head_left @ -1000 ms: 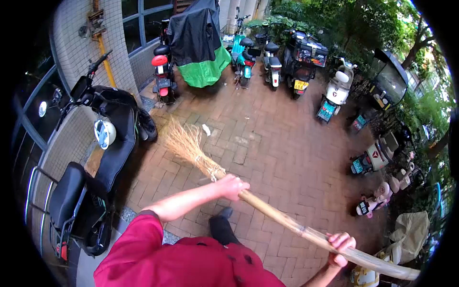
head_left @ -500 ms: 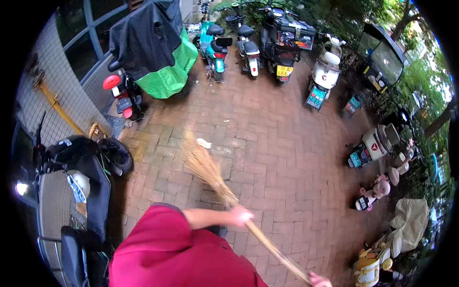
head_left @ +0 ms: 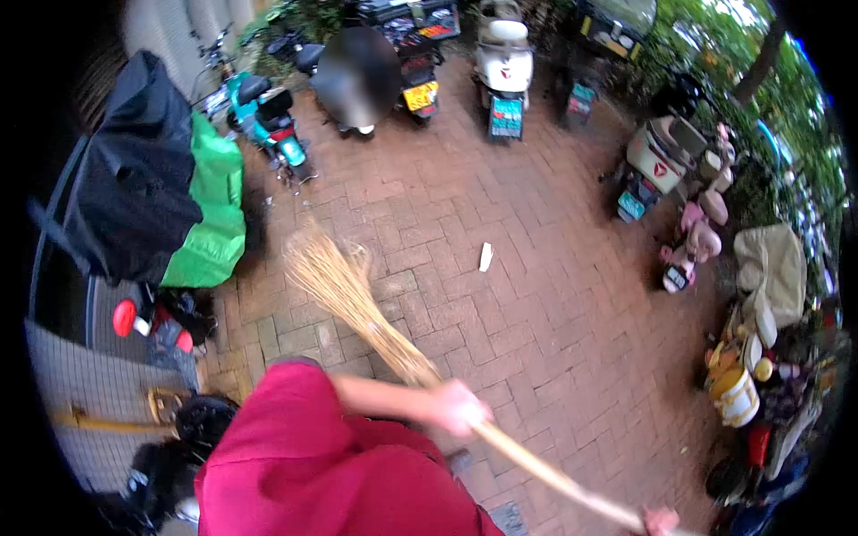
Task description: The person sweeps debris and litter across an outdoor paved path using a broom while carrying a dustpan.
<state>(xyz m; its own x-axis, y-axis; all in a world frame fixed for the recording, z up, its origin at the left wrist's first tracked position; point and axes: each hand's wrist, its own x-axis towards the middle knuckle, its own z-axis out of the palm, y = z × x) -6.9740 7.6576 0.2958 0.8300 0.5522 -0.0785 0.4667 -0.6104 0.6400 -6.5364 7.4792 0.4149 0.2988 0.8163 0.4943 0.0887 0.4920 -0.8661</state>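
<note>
A straw broom (head_left: 344, 290) lies slantwise across the view, its bristles spread at the upper left over the brick paving. My left hand (head_left: 458, 408) is wrapped round the handle just behind the bristles. Near the bottom edge, my right hand (head_left: 661, 521) grips the pale handle (head_left: 554, 478) farther along; it is small and partly blurred. A small white scrap (head_left: 485, 257) lies on the bricks, to the right of the bristles and apart from them.
Parked scooters line the paving: a teal one (head_left: 268, 121), a white one (head_left: 505, 67) and several along the right. A scooter under a black and green cover (head_left: 210, 205) stands at the left. A tiled wall (head_left: 76, 384) and a yellow pipe (head_left: 107, 422) are at lower left.
The view has swung right. The scrap, earlier by the bristle tips, now lies on their right, well apart from them. Both hands have kept hold of the broom.
</note>
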